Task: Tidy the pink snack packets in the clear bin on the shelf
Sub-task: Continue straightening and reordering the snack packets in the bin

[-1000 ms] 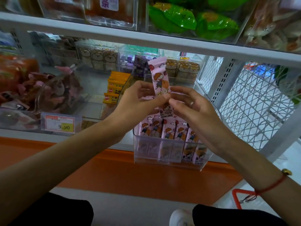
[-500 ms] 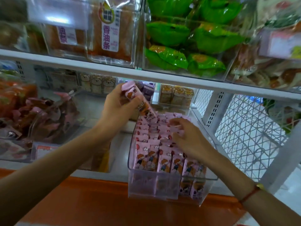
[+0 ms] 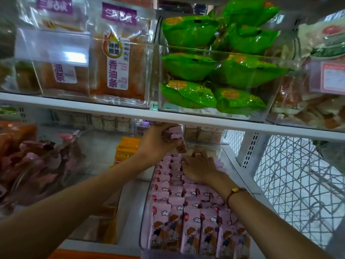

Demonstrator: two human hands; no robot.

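Clear bin (image 3: 144, 212): on lower shelf, front edge nearest camera, filled with upright rows of pink snack packets (image 3: 190, 230).
Right hand (image 3: 198, 168): mid-bin, fingers spread flat, pressing on packet tops.
Left hand (image 3: 158, 142): above bin's far end, fingers curled round single pink packet (image 3: 177, 139).
Yellow packets (image 3: 125, 149): left of bin.
Green bags (image 3: 214, 66): upper shelf.

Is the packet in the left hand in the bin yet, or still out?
Out. The left hand grips the pink packet above the clear bin's back rows.
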